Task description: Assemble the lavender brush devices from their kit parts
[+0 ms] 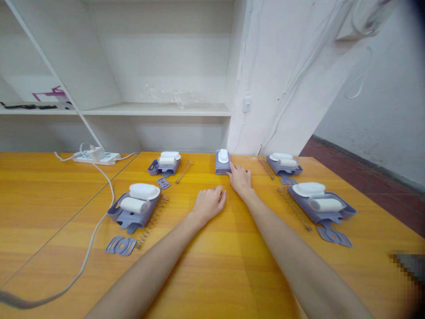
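My right hand (pixel 241 177) reaches forward, its fingertips touching the right side of a grey-purple plastic holder (pixel 222 168) at the back of the table. A white oval piece (pixel 223 155) with slots lies on top of that holder. The fingers are stretched out and do not wrap round it. Nearer to me, my left hand (pixel 209 204) rests on the wooden table (pixel 229 261), palm down and loosely bent, thumb apart from the fingers. Nothing shows in it, though its underside is hidden.
Similar holders with white parts stand at left (pixel 136 212), back left (pixel 169 164), right (pixel 320 204) and back right (pixel 284 164). Coiled springs (pixel 152 221) and flat purple pieces (pixel 121 246) lie beside them. A white cable (pixel 89 248) runs from a power strip (pixel 99 156) across the left side.
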Demonstrator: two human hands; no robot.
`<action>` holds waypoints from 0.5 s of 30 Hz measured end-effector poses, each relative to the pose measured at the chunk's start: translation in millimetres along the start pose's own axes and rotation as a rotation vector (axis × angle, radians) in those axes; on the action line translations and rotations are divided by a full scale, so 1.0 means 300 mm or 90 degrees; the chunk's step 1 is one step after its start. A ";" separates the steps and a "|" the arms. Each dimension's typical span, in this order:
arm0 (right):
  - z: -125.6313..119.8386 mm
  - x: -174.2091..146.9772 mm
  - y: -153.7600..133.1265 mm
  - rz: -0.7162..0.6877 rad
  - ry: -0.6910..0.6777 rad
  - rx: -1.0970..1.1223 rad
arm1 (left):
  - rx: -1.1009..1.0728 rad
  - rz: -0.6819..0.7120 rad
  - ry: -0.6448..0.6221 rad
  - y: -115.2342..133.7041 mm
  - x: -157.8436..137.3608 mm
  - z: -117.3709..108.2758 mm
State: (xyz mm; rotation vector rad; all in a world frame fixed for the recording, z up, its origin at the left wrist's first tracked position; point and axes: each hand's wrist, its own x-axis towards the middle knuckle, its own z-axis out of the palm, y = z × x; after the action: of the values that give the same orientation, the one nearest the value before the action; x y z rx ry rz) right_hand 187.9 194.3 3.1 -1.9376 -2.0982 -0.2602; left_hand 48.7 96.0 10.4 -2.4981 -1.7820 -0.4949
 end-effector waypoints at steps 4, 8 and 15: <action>-0.010 -0.055 0.002 0.032 0.054 0.012 | -0.003 -0.014 -0.015 0.006 0.001 -0.005; -0.050 -0.155 -0.015 -0.027 0.114 0.054 | -0.005 -0.024 -0.022 0.008 0.002 -0.005; -0.116 -0.316 -0.026 -0.184 0.116 0.182 | -0.005 -0.017 -0.010 -0.001 0.002 0.005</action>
State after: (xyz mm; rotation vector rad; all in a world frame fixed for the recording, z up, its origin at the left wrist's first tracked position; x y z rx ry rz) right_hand 189.3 93.0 6.2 -1.3977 -2.1529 -0.1748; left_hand 49.1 96.9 9.1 -2.4937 -1.8243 -0.4855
